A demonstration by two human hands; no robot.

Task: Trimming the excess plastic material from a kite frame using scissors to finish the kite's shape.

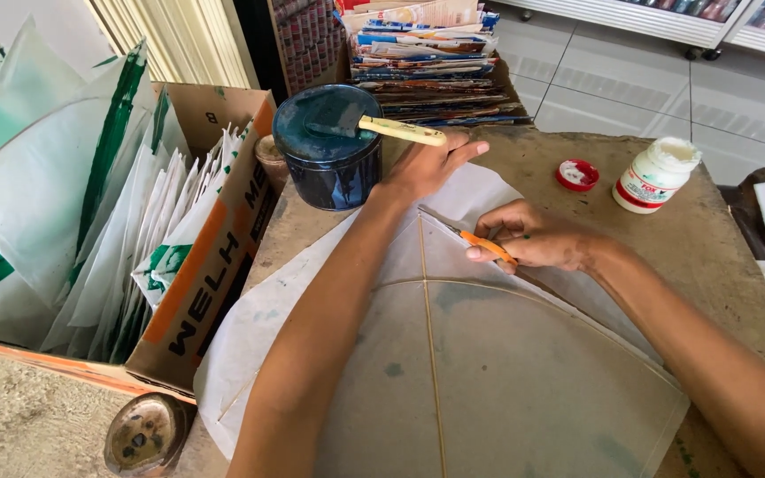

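At the far tip of the paper kite on the desk, my left hand pressed flat, fingers spread. My right hand clamped an orange-handled cutter, probably a knife, just right of the thin bamboo spine, which ran lengthwise toward me.

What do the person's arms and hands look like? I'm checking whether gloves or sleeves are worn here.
Both arms are bare up to the frame's edge: no sleeves, gloves, watch or rings visible. The left hand looks unmarked. The right hand has small green smudges on its fingers.
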